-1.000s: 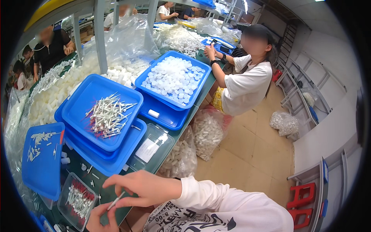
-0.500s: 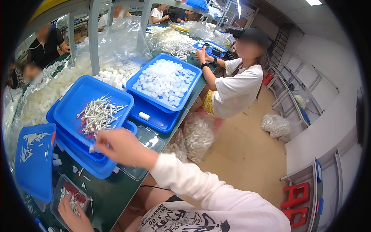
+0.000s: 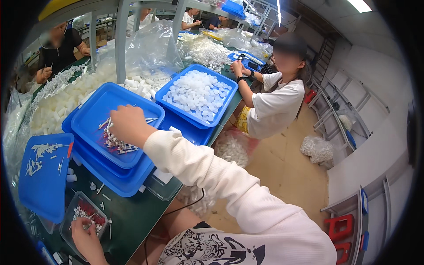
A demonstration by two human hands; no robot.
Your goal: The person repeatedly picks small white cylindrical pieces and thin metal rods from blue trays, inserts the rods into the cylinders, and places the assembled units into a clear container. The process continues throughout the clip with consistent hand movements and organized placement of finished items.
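My right hand [image 3: 129,126] is over the upper blue tray [image 3: 88,145], its fingers curled down at a pile of thin white sticks [image 3: 115,143], some with red parts. What its fingertips hold is hidden. Lower left, my left hand [image 3: 87,238] has its fingers bent together at a clear plastic box [image 3: 70,207] of small white and red pieces [image 3: 95,216]. Whatever may be between those fingers is too small to name. Beside the box lies a tilted blue tray [image 3: 42,185] with loose white sticks [image 3: 46,149].
A blue tray of translucent white discs [image 3: 194,95] stands at the right of the stack. Behind are heaped white cylinders [image 3: 57,106] and a clear plastic bag [image 3: 152,46]. A person in a white shirt [image 3: 278,95] sits at the right. Small loose pieces lie on the green table [image 3: 128,212].
My right hand has moved from the near side of the tray stack up and away, onto the stick pile. My left hand's fingers have drawn together at the clear box. The view has shifted slightly.
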